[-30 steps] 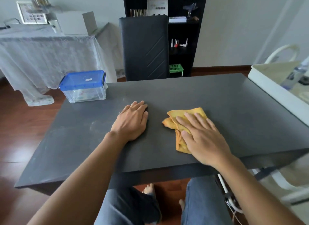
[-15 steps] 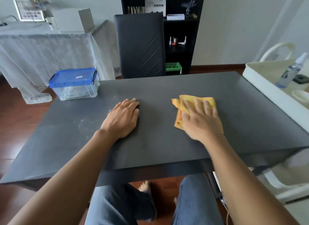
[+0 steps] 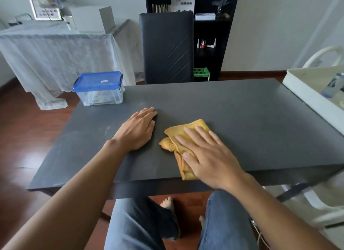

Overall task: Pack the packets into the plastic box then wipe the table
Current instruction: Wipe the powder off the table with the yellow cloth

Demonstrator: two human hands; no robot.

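Note:
A clear plastic box with a shut blue lid stands on the far left corner of the dark grey table; pale packets show faintly through its wall. My left hand lies flat, palm down, on the table's middle. My right hand presses flat on a folded yellow cloth near the table's front edge, covering most of it. The cloth's lower end reaches the front edge.
A black chair stands behind the table's far side, before a black shelf. A white table with a spray bottle adjoins the right edge. A draped table stands at the back left. My knees sit under the front edge.
My right hand has slid the yellow cloth out to the right and far side, then back toward me and the front edge. My left hand has stayed flat in place.

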